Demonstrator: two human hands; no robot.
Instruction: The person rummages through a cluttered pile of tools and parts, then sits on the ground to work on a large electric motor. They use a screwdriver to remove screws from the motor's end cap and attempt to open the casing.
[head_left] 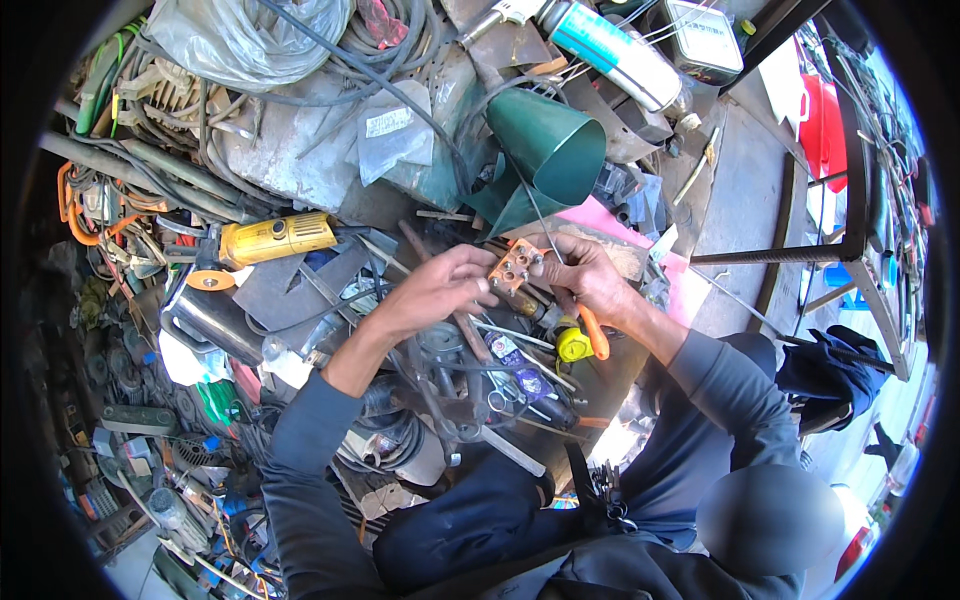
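Note:
My right hand (592, 282) is closed around a long thin-shafted screwdriver with an orange handle (594, 332). Its thumb and fingertips also pinch a small orange block (516, 264) with round holes and metal parts. The screwdriver's shaft points away from me, past the block. My left hand (436, 287) is at the block's left edge, fingers bent and tips drawn together; what they hold, if anything, cannot be made out. Just below the block lies a yellow-green tape measure (574, 345). A rolled dark green sheet (548, 145) stands beyond both hands.
A yellow angle grinder (278, 238) with an orange disc lies left of my hands. A blue-and-white gas canister torch (612, 55) lies at the far side. Scissors (497, 401) lie among tools before my lap. A metal frame (858, 200) stands on the right; cables clutter the left.

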